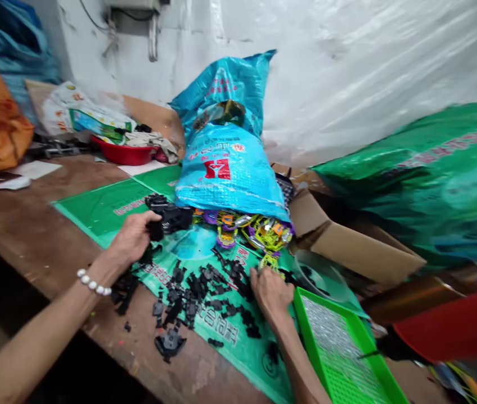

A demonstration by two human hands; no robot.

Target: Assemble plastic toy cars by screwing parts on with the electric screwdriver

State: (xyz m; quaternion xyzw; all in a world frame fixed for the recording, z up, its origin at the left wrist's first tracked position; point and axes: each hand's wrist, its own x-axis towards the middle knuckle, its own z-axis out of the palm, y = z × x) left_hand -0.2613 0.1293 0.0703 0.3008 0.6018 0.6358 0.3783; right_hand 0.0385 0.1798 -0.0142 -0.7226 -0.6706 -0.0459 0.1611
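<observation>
My left hand, with a white bead bracelet at the wrist, has its fingers closed on a black plastic part at the left side of a pile of black parts. My right hand is curled, its fingertips on a yellow-green plastic part; the grip is partly hidden. Behind it, yellow, purple and orange plastic pieces spill from beneath a blue woven sack. Between my hands, many small black plastic parts lie scattered on a green sheet.
Right of my right hand stand a bright green tray of small metal pieces, a clear round container and a cardboard box. A red power screwdriver juts in at right. A red basin sits at back left.
</observation>
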